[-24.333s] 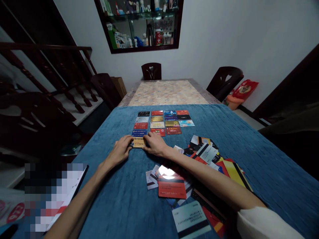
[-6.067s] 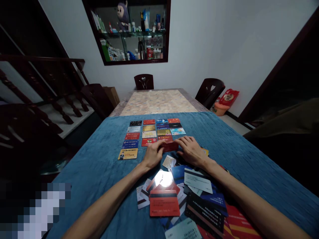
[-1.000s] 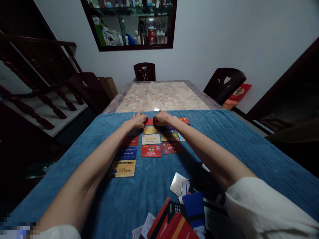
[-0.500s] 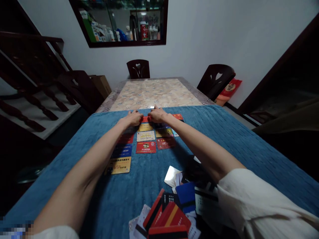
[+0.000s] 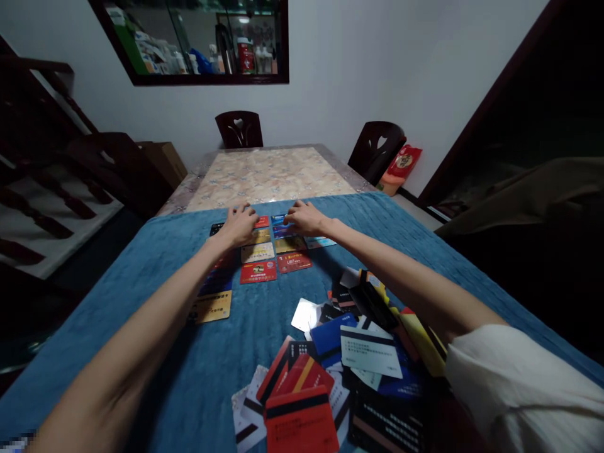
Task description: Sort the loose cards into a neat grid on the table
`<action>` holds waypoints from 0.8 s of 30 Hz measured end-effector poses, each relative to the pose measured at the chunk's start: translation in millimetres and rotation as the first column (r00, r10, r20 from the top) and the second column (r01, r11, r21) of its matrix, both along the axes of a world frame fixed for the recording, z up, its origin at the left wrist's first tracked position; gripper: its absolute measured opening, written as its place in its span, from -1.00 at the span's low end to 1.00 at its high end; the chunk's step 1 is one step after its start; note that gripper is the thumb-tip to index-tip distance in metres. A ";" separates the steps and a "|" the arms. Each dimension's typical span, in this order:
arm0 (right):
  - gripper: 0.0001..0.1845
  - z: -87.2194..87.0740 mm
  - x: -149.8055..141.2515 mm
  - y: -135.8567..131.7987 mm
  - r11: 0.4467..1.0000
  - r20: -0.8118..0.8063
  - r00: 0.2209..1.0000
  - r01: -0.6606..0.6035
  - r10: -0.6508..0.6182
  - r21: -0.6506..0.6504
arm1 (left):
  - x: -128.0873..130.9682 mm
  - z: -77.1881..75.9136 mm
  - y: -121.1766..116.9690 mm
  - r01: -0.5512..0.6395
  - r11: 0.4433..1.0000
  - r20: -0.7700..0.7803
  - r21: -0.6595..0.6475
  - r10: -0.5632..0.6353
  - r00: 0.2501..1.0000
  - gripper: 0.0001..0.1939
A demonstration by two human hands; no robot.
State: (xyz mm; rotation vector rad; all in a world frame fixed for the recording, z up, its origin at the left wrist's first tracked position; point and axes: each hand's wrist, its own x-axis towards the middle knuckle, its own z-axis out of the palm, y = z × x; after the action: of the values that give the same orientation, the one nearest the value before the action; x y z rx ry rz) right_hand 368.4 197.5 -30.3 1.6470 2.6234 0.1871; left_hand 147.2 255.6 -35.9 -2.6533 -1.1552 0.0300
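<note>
My left hand [image 5: 240, 225] rests over the far end of a grid of bank-style cards, fingers bent and apart beside a red card [image 5: 262, 221]. My right hand [image 5: 306, 218] is at the right side of a blue card [image 5: 278, 228], its fingertips touching or just above it; cards beneath that hand are hidden. Nearer me in the grid lie a pale card [image 5: 257, 252], a red card with a round picture [image 5: 258, 272], a gold card [image 5: 290, 244] and a red VIP card [image 5: 295, 261]. My left forearm partly covers a gold card [image 5: 214, 306] in the left column.
A loose pile of cards spreads at front right, with an orange-red card [image 5: 302, 418], a pale green card [image 5: 370, 349] and a yellow card [image 5: 425, 343]. Beneath everything is a blue cloth [image 5: 189, 377]. Chairs [image 5: 240, 130] stand round the far bare tabletop [image 5: 274, 170].
My head view has turned to the right. My right hand has moved right across the far row, uncovering the blue card. My left hand has eased off the far red card, its fingers loosened.
</note>
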 end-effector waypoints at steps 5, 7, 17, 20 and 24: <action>-0.70 -0.6 21.0 -35.0 0.999 -0.039 0.999 0.016 -0.015 0.035 | 11.9 1.6 -36.6 0.013 1.000 0.109 -0.026 -0.010 0.994 -0.61; -0.71 -0.4 27.7 -51.0 0.999 -0.065 0.998 0.026 -0.023 0.042 | 17.3 0.8 -51.5 0.023 0.999 0.134 -0.026 -0.019 0.991 -0.61; -0.74 -8.9 61.9 -133.8 0.994 -0.168 0.981 0.101 -0.093 0.043 | 37.8 -11.7 -119.0 0.164 0.982 0.284 -0.090 -0.132 0.950 -0.66; -0.76 -8.3 69.8 -157.6 0.991 -0.202 0.972 0.130 -0.120 0.033 | 43.8 -15.6 -133.5 0.213 0.973 0.298 -0.093 -0.177 0.938 -0.64; -0.77 -6.1 75.2 -178.3 0.990 -0.218 0.966 0.138 -0.141 -0.028 | 55.2 -13.5 -153.7 0.268 0.958 0.270 -0.101 -0.233 0.934 -0.60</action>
State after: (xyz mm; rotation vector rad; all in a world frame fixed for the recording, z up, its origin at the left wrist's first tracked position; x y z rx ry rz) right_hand 443.6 19.3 -36.4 1.9439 2.6358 -0.0175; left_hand 202.4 101.9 -49.4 -2.9762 -0.8986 -0.2986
